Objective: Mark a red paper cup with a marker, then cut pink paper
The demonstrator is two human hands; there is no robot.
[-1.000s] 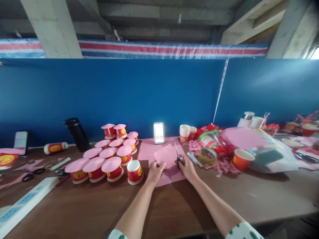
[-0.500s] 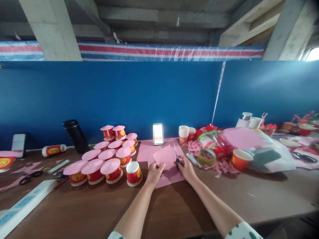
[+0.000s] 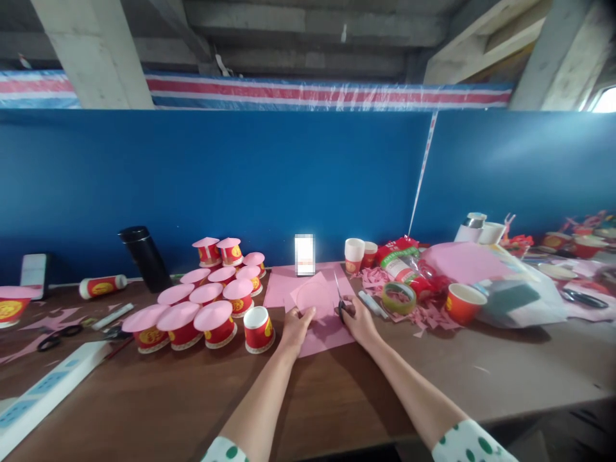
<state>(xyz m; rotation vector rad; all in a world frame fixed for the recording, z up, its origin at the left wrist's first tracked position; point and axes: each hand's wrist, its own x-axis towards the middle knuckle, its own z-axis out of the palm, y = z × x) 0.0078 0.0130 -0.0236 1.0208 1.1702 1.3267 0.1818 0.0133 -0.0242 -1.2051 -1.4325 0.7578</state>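
Between thumb and fingers my left hand [image 3: 296,327] pinches a piece of pink paper [image 3: 312,296] with a round outline drawn on it. My right hand [image 3: 359,319] is closed around the dark handles of a pair of scissors [image 3: 339,294]. Their blades point away from me, just right of the piece, and seem apart from it. Beneath both hands lie larger pink sheets [image 3: 327,340] on the brown table. To the left stands a red paper cup [image 3: 258,330], upside down with no paper cone on it.
Several red cups topped with pink cones [image 3: 214,317] stand at left, near a black bottle [image 3: 144,256] and a white power strip [image 3: 52,391]. A phone [image 3: 305,255] leans against the blue partition. Right are a tape roll [image 3: 398,298], pink scraps [image 3: 436,317] and a plastic bag [image 3: 520,305].
The pink piece has turned and shifted slightly left in my left hand. The scissors stay in my right hand, close to where they were. The whole view has tilted down a little.
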